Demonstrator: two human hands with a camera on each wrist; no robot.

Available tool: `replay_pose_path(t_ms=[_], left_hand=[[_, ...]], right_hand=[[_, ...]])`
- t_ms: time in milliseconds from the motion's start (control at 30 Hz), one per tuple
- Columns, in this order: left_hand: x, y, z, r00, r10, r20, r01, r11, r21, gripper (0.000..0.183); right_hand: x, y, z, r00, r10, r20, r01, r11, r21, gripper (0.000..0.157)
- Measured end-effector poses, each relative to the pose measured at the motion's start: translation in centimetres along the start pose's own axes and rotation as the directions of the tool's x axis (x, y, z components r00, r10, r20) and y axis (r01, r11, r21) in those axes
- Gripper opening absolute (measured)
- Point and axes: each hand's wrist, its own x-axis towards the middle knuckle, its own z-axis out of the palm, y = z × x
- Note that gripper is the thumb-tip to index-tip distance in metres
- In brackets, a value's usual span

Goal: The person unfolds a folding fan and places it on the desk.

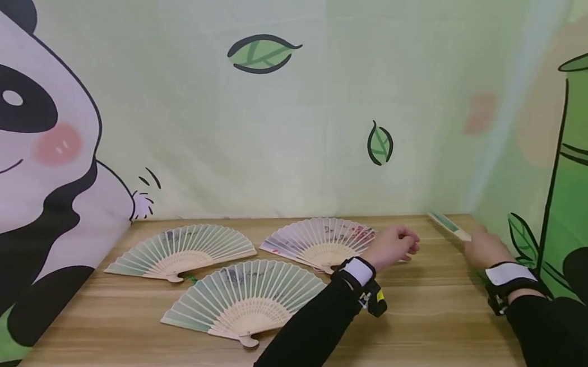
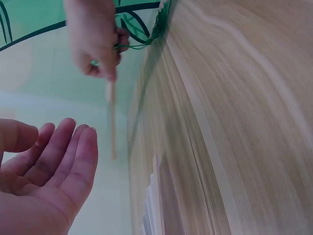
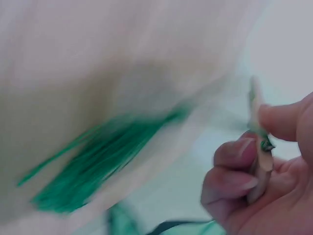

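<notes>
My right hand [image 1: 487, 248] grips a folded fan [image 1: 450, 225] by its handle end, over the table's back right corner. In the right wrist view the thumb and curled fingers hold the fan's wooden end [image 3: 261, 147], and a green tassel [image 3: 107, 156] hangs from it. My left hand [image 1: 393, 247] is held over the right side of a spread pinkish fan [image 1: 316, 241]. Its fingers are loosely bent with nothing between them, palm showing in the left wrist view.
Two spread green fans lie on the wooden table [image 1: 415, 348], one at the left [image 1: 184, 250] and one nearer the front [image 1: 251, 299]. A printed cloth [image 1: 329, 96] with a panda and leaves stands behind the table and along its right side.
</notes>
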Motion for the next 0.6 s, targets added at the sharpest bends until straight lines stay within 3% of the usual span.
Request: replay_pose_path(t_ms=[200,467,600], left_hand=[[-0.7,-0.2,-1.3,0.999,-0.009,0.040,0.013,0.995,-0.103,0.022],[-3.4,0.1,-5.5,0.999,0.013,0.032,-0.009,0.992,-0.128,0.029],[-5.0,0.2,-7.8,0.999,0.045,0.010,-0.042,0.981,-0.189,0.029]], right_hand=[[-0.5,-5.7,-0.6,0.994,-0.057,-0.098,0.071,0.988,0.138,0.036],[-3.4,-14.0,0.7,0.970,-0.123,-0.209,0.172,0.956,0.236,0.041],[-4.1,-17.4,1.3,0.966,-0.163,-0.200,0.214,0.938,0.271,0.042]])
